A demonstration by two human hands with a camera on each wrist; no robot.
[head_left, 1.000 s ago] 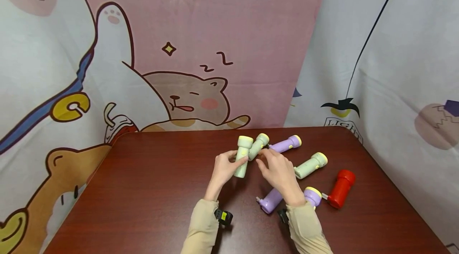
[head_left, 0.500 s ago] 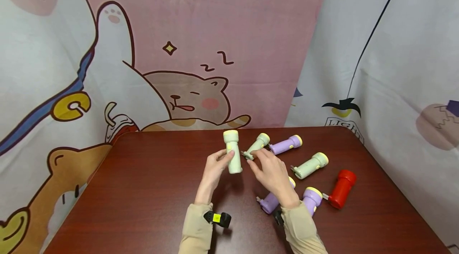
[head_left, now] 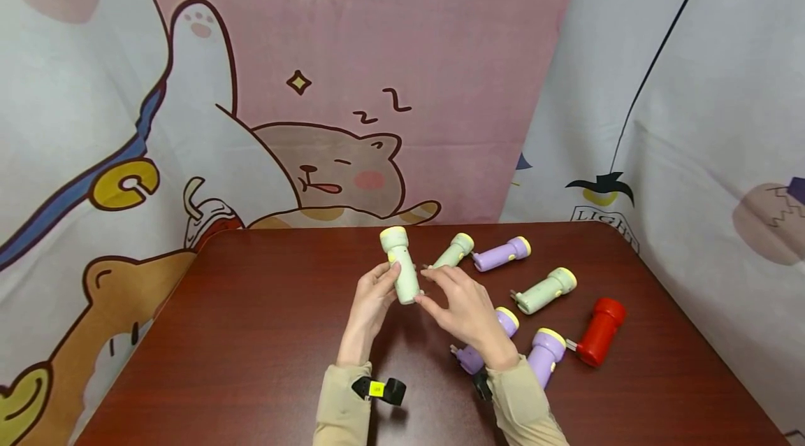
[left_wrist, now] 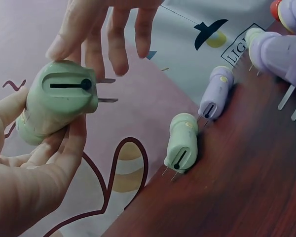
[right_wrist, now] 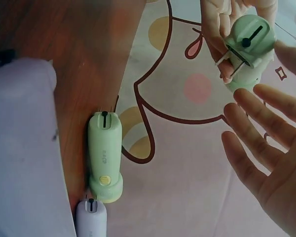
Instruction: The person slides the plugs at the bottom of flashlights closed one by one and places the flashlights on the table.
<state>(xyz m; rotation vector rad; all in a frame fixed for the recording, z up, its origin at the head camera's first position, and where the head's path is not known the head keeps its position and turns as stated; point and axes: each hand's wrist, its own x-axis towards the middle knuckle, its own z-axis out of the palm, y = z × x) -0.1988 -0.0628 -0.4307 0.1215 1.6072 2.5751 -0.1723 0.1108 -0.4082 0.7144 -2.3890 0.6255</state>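
My left hand [head_left: 367,303] grips a pale green flashlight [head_left: 403,272] round its body, its yellow-rimmed head tilted up and left. In the left wrist view, the tail end of this flashlight [left_wrist: 66,89] shows a dark slot with a black knob and two metal prongs [left_wrist: 107,100] sticking out. At that end, the thumb of my right hand [head_left: 462,307] touches the casing; the other fingers are spread and fairly straight, as the right wrist view shows. Just beyond the right hand, a second green flashlight [head_left: 454,250] lies on the table, prongs out.
Right of the hands lie a purple flashlight [head_left: 502,254], another green flashlight [head_left: 544,291] and a red flashlight [head_left: 600,331]. Two more purple flashlights, one [head_left: 468,358] partly behind the right wrist and one [head_left: 546,355] beside the sleeve, lie nearer on the brown table [head_left: 251,334]. A patterned cloth hangs behind.
My left hand has moved left with the green flashlight, whose head now leans left. My right hand has followed leftward from near the second green flashlight to the held one's tail end.
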